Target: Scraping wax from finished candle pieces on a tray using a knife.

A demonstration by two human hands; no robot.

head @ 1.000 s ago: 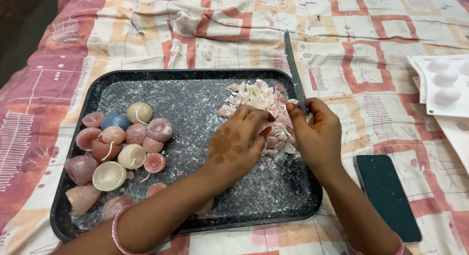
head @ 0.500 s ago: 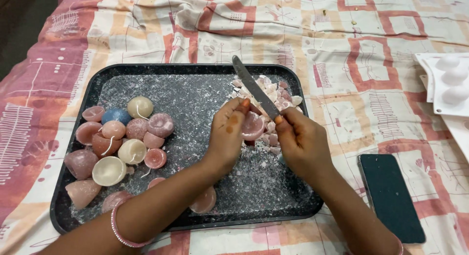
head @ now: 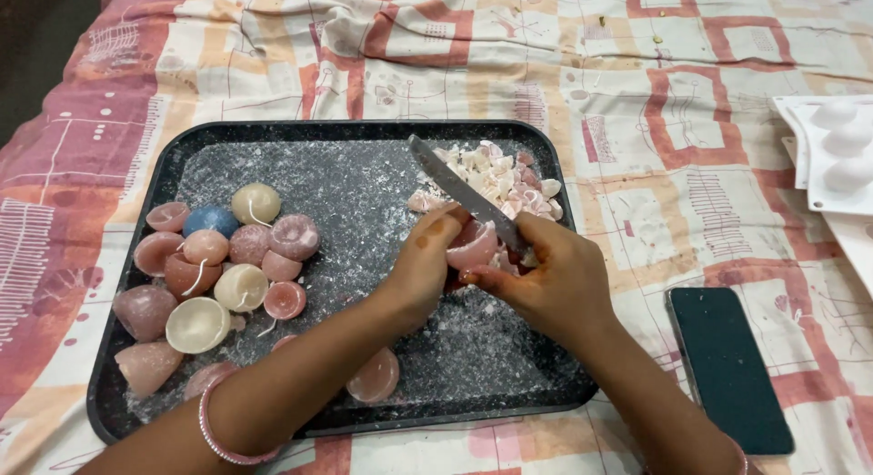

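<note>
Two hands meet over a dark tray (head: 136,411) dusted with white crumbs. The left hand (head: 423,261) closes its fingers round a pink candle (head: 473,248); the right hand (head: 550,280) grips a knife (head: 455,186), blade slanting up-left. Beside the right wrist lies a dark phone (head: 727,366). Candles (head: 218,257) cluster at left, chips (head: 496,175) beyond. A white mould (head: 832,152) sits far right on the patterned sheet (head: 637,66).

A single screen shows: a phone (head: 730,366) lying flat on the patterned bedspread (head: 637,66), at the near right, just beside the right edge of the black tray (head: 136,257) and close to the person's right forearm. It is a slim rectangle with rounded corners, its glass dark teal-black and unlit. No packages, labels or signs are in view.
</note>
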